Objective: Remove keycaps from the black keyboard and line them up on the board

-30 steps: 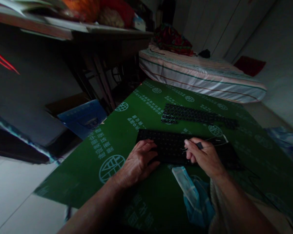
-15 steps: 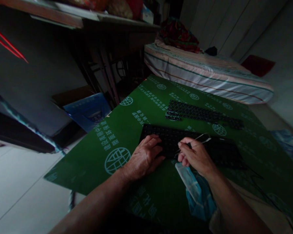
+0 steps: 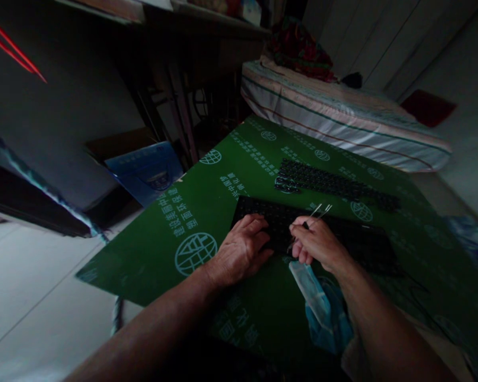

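A black keyboard (image 3: 281, 220) lies on the green board, its key area showing small raised dots instead of ordinary caps as far as the dark lets me see. My left hand (image 3: 245, 244) rests over its left end, fingers loosely spread and bent downward. In my right hand (image 3: 314, 239) is a wire keycap puller (image 3: 321, 210), gripped by its dark middle, with thin wire ends pointing up and away; another wire end shows below the fingers near the keys. Beyond the keyboard, rows of loose black keycaps (image 3: 334, 180) are laid out. A blue cloth-like piece (image 3: 329, 323) lies under my right wrist.
The green printed board (image 3: 143, 265) serves as the work surface. A cable (image 3: 426, 307) trails from the keyboard's right side. Behind stand a bed (image 3: 342, 116) and a dark table (image 3: 207, 37). A blue bag (image 3: 145, 170) is left of the board.
My right hand has turned a little, so the puller's wires point more upward than rightward. My left hand stays on the keyboard. The whole view has shifted slightly.
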Demonstrator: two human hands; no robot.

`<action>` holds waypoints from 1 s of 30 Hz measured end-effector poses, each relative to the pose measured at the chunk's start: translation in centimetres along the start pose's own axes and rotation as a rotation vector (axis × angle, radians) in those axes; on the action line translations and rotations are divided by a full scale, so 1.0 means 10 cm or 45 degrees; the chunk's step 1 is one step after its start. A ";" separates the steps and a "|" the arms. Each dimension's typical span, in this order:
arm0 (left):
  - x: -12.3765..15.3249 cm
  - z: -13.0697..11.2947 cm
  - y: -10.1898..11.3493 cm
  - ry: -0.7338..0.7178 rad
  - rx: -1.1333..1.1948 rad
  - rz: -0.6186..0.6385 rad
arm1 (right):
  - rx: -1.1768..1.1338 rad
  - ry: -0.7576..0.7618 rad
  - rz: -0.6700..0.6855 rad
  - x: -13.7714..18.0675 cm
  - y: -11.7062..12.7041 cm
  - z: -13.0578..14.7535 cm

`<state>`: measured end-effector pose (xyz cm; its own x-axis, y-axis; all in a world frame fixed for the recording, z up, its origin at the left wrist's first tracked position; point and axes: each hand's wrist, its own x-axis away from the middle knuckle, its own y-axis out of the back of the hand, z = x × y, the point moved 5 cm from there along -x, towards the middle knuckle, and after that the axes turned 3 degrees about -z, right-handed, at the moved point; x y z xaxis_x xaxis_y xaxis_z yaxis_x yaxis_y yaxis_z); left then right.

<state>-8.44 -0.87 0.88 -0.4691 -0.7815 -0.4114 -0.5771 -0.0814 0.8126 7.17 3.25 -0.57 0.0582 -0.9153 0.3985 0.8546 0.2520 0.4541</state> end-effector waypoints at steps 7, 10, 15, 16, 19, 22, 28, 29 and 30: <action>-0.04 -0.11 -0.10 -0.034 -0.013 0.004 | 0.112 0.363 0.015 0.09 0.04 0.00; -0.06 -0.12 -0.16 -0.017 -0.039 0.045 | 0.189 0.473 -0.149 0.12 0.03 0.03; -0.10 -0.13 -0.19 -0.004 -0.042 0.078 | 0.316 0.594 -0.440 0.16 0.01 0.09; -0.10 -0.13 -0.19 0.000 -0.037 0.083 | 0.335 0.615 -0.476 0.17 0.00 0.10; -0.13 -0.14 -0.20 0.018 -0.033 0.108 | 0.362 0.683 -0.575 0.21 0.00 0.09; -0.16 -0.15 -0.21 0.031 -0.055 0.140 | 0.376 0.746 -0.651 0.24 -0.01 0.09; -0.17 -0.15 -0.22 0.053 -0.073 0.130 | 0.310 0.928 -0.679 0.21 -0.07 0.14; -0.17 -0.15 -0.22 0.057 -0.073 0.129 | 0.292 0.961 -0.700 0.21 -0.08 0.15; -0.17 -0.14 -0.22 0.062 -0.074 0.129 | 0.279 0.987 -0.725 0.21 -0.08 0.15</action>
<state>-5.39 -0.25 0.36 -0.4891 -0.8167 -0.3061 -0.4877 -0.0350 0.8723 5.84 1.62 1.13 0.0567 -0.8507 -0.5226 0.7501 -0.3092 0.5846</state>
